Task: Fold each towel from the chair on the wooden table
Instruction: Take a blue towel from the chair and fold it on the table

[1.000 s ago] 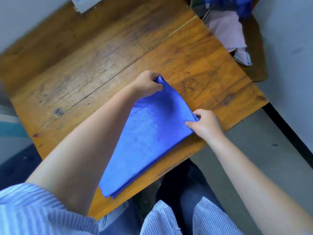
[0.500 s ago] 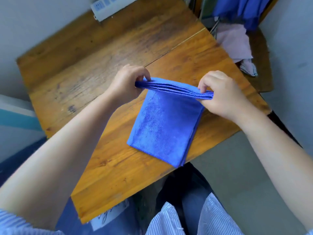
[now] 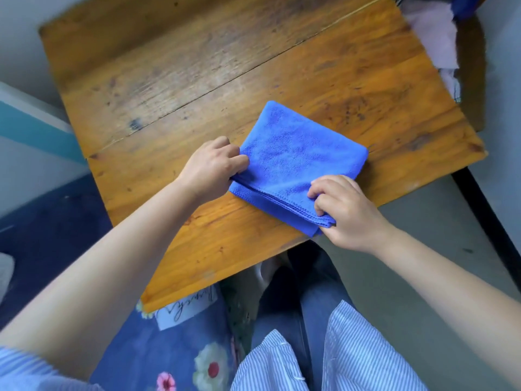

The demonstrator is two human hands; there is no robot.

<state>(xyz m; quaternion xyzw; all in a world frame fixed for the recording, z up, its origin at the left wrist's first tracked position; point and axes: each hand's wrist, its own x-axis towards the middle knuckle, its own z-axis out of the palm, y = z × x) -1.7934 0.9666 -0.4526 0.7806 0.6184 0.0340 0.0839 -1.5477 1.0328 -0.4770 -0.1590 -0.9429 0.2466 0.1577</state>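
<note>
Head view: towel folded near the table's near edge

Your towel point(image 3: 298, 153) lay folded in a thick blue square on the table point(image 3: 197, 80), close to its near right edge. Your left hand point(image 3: 211, 167) pinched the towel's left corner, fingers curled. Your right hand point(image 3: 344, 210) gripped the near corner, fingers curled over the stacked hems. Pink cloth point(image 3: 434, 29) lay on the chair point(image 3: 470, 66) at the far right.
</note>
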